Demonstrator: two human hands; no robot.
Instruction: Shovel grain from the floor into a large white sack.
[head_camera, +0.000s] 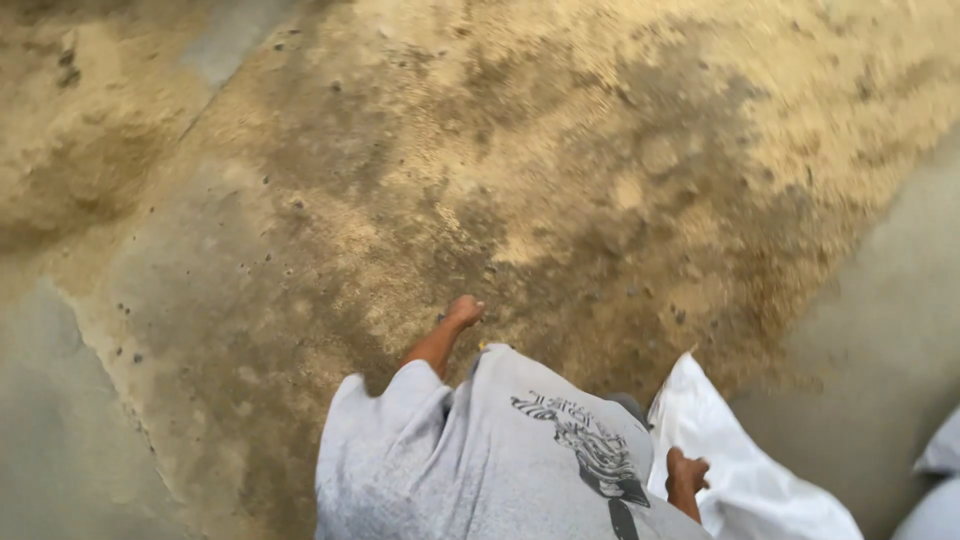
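The right hand (687, 474) is seen low in the view, beside the hem of a grey printed shirt (500, 450). Its fingers are curled shut around the edge of a white sack (745, 470), which is held at the person's right side. The sack is spread out from the hand towards the lower right corner, where it is lying limp and creased over the floor.

The left hand (464, 311) is stretched forward and away from the body, above the shirt's sleeve. Its fingers are bunched loosely together; nothing can be made out inside them, and whether anything is gripped cannot be told, as the hand is small and slightly blurred.

Ahead of both hands, a broad layer of sandy, yellow-brown grain (560, 170) is spread over a grey concrete floor (60, 420). The layer is thick and pale towards the top right, and thin and patchy near the middle, where the floor is showing through as darker patches. Small dark pebbles or lumps are scattered across it. A further mound of the same material is seen at the upper left. At the right edge, parts of more white sacks (940, 480) are seen on bare floor.
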